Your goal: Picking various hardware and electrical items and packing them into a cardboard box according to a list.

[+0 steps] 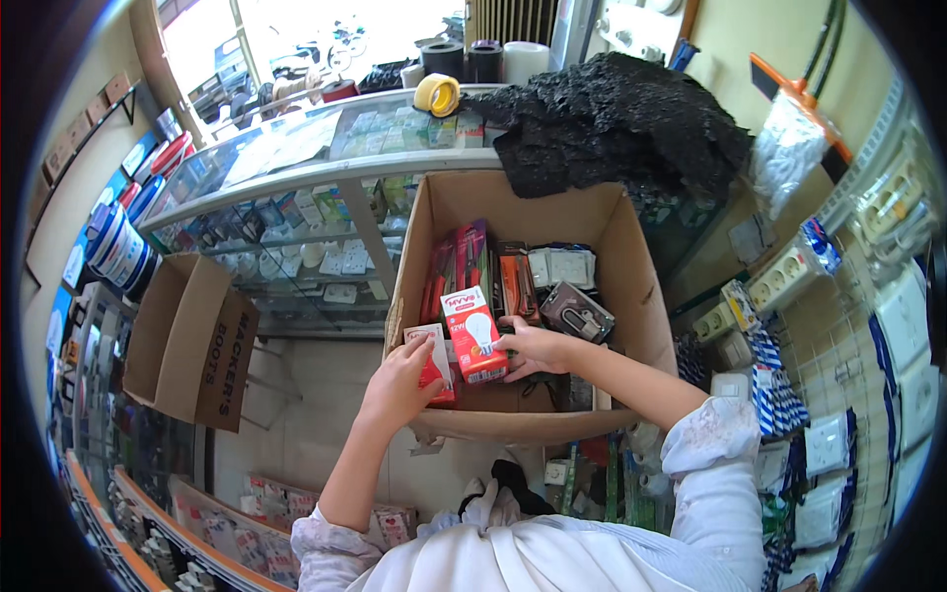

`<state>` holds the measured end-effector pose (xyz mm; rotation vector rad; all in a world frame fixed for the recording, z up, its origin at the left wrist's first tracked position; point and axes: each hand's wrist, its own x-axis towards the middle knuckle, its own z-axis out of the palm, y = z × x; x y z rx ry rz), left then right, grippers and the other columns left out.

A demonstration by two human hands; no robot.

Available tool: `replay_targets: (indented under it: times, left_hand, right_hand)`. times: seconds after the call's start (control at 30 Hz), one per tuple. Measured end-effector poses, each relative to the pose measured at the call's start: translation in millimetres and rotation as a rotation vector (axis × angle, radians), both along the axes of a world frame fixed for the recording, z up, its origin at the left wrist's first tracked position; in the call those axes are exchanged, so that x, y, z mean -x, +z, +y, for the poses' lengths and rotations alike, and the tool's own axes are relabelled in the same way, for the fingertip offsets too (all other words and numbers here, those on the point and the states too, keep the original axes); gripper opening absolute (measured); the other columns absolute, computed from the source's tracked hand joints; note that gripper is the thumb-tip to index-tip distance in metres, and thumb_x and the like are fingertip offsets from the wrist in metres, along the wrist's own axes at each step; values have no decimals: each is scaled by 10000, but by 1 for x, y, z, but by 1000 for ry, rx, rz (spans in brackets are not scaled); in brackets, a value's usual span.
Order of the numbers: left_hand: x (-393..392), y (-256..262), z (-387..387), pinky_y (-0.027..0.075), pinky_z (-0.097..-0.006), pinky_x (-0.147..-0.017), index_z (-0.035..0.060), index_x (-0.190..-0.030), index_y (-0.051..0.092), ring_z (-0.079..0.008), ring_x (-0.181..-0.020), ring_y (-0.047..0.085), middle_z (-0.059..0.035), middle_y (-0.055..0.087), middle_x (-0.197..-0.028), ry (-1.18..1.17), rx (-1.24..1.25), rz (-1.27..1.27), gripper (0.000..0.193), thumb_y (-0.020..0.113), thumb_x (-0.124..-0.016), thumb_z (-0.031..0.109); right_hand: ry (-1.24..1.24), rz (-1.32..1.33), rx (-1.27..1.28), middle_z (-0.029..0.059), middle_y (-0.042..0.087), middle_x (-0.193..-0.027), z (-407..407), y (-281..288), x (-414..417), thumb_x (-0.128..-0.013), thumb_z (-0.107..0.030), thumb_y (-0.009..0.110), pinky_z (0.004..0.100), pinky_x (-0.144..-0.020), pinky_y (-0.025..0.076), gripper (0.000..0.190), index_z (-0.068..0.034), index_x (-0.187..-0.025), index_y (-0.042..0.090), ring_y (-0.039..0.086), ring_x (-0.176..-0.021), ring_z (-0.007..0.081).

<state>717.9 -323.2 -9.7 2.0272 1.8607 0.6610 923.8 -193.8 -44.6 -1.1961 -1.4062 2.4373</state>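
Observation:
A large open cardboard box (518,423) stands before me. My right hand (534,348) grips a red and white light bulb box (473,337) by its right side, above the lower left part of the carton. Just left of it, my left hand (407,377) lies on another red and white bulb box (438,362), fingers over its face. Behind these in the carton are pink and red packaged items (459,255), an orange-and-black blister pack (518,277), white switch or socket plates (562,266) in clear wrap and a packaged padlock (578,312).
A glass display counter (318,174) runs behind the carton, bearing a yellow tape roll (438,95) and a black crumpled sheet (621,118). Another cardboard box (200,344) stands left. Packaged sockets and switches (827,444) hang on a wire rack at right.

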Motion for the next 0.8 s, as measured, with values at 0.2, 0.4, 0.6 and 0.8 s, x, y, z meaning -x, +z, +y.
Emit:
replay_targets:
  times: [0.2,0.4,0.6,0.8]
  left_hand:
    - [-14,-8,24,359,-344,-922,-8,-1154,437,-284,-1107,411,-131,438,-1204,94,234,223,612,686,-645,225]
    - [-13,-9,32,370,-329,-919,-8,-1167,403,-284,-1142,370,-130,387,-1243,88,259,323,621,683,-654,201]
    - [-15,-12,33,344,-350,-938,23,-1156,431,-296,-1133,376,-120,400,-1237,125,232,254,604,691,-633,175]
    - [-13,-14,28,350,-348,-931,26,-1152,434,-287,-1131,378,-103,401,-1239,148,221,244,608,690,-619,166]
  right_hand:
    - [146,-51,133,174,349,-1243,8,-46,20,-791,-188,547,468,-858,382,893,-122,-1293,-189,466,-1044,271]
    - [435,-177,39,177,321,-1270,13,-83,21,-732,-233,612,475,-855,390,1006,-72,-1280,-216,386,-1136,252]
    - [522,-254,153,171,402,-1185,29,-95,-9,-681,-204,653,461,-766,461,980,-70,-1303,-92,437,-1068,263]
    - [873,-419,33,155,407,-1176,56,-107,-4,-624,-103,662,391,-667,522,857,-252,-1312,173,529,-932,265]
